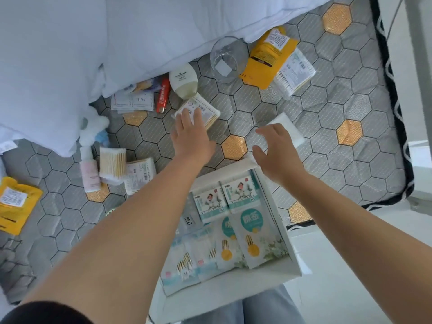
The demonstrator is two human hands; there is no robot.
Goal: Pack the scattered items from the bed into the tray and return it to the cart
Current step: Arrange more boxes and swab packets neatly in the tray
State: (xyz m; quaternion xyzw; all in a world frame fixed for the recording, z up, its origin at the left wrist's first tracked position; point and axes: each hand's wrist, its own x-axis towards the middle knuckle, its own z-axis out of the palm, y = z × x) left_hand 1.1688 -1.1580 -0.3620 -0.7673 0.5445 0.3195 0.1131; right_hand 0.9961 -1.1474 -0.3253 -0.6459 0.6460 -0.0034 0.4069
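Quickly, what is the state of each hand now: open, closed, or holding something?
Left hand: open, straight fingers touching the swab pack.
Right hand: open, fingers loosely curved over the white pad, holding nothing.

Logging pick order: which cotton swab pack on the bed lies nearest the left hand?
The swab pack beside the cream bottle, under the left hand; others lie farther off.

A grey quilted mattress [327, 146] with gold hexagons carried a white duvet [140, 31] at upper left, a glass [228, 59] and yellow pouch [264, 64] at upper centre, a red tube [163, 95] and cream bottle [183, 80] just left of them, and swab packs [113, 164] at mid left. A white tray [268, 181] overlapped its lower edge.
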